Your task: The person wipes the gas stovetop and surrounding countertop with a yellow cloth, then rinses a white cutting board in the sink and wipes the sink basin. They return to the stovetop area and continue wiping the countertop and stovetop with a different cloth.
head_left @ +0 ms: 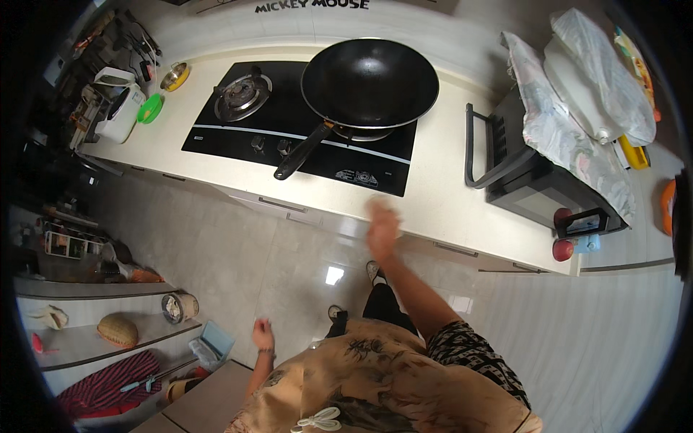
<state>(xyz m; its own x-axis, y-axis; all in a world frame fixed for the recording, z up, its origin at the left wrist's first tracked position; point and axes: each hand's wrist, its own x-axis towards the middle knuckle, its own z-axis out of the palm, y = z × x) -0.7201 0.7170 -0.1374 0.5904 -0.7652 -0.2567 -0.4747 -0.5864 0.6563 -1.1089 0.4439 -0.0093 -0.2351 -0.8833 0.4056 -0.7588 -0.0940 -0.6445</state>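
Observation:
Blurred by motion, my right hand (383, 227) is at the front edge of the cream countertop (433, 200), just below the right front corner of the black glass gas hob (227, 138). Something pale shows at its fingers, too blurred to name. My left hand (263, 335) hangs low over the floor beside my body, fingers curled, with nothing visible in it. A black wok (373, 81) rests on the right burner, its handle (303, 151) pointing to the front left. The left burner (243, 94) carries no pan.
Right of the hob stands a microwave oven (533, 187) under a cloth cover (568, 140), with red round objects (563, 250) near its front. At the left are a green bowl (150, 109), a metal bowl (174, 77) and a white container (122, 113). Shelves (86, 346) stand lower left.

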